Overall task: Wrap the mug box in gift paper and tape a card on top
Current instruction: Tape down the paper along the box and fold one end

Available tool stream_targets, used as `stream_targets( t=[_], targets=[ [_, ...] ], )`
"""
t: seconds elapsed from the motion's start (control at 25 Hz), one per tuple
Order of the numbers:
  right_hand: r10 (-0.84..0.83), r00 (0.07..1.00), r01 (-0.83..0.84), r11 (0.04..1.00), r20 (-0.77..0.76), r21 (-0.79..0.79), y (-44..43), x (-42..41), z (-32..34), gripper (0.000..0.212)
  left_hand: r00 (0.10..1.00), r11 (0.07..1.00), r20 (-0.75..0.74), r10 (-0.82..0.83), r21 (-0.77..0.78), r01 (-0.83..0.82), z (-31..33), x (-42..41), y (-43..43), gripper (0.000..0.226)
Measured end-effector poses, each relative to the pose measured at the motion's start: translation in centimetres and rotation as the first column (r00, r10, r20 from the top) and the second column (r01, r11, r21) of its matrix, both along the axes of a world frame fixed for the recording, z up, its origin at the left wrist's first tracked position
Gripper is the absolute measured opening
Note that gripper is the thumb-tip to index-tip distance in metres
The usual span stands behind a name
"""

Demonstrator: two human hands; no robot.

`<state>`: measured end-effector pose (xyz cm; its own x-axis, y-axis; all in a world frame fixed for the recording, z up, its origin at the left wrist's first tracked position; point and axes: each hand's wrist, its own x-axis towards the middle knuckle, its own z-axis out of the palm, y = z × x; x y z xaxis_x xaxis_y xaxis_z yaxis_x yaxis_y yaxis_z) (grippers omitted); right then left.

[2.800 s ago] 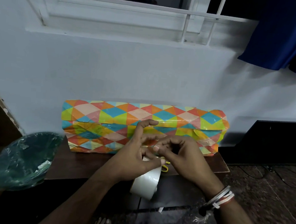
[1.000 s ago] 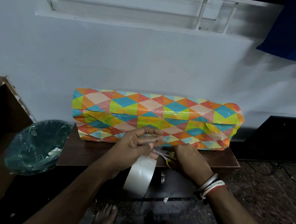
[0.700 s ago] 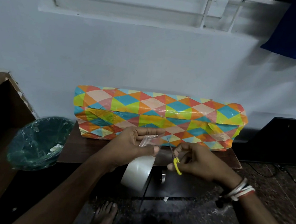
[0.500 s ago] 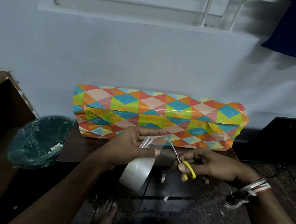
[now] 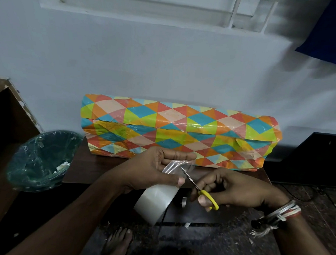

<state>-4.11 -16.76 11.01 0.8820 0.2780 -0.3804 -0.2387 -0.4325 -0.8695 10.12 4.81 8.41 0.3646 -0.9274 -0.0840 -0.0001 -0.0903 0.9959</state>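
1. Wall (image 5: 167, 67): pale, window frame above; blue curtain (image 5: 334, 33) at top R.
2. Mug box (image 5: 178, 134): covered in multicolour diamond-pattern gift paper, creased at R end. It lay lengthwise at the back of the table, against the wall.
3. Table (image 5: 84, 171): low, dark brown.
4. Bin (image 5: 41, 158): green liner, pale scraps inside; stood L of table, just beside it.
5. L hand (image 5: 154, 170): in front of box. Fingers straight over tape strip, thumb under it, pinching.
6. R hand (image 5: 238, 192): curled round scissors handle; bangles & threads on wrist.
7. Tape roll (image 5: 155, 203): clear, hung below L hand.
8. Scissors (image 5: 199, 189): yellow handle, blade tip at tape strip. Blades apart or closed: can't tell.
9. Tape strip (image 5: 173, 165): clear, short, drawn up from roll to L fingers.
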Motion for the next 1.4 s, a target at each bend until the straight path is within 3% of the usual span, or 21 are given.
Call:
stream_targets(
  t=[1.4],
  targets=[
    [-0.042, 0.99, 0.035, 0.998, 0.134, 0.053, 1.3, 1.0, 0.2, 0.02, 0.997, 0.999, -0.07, -0.043, -0.032, 0.041, 0.8, 0.0, 0.4, 0.061]
  ],
)
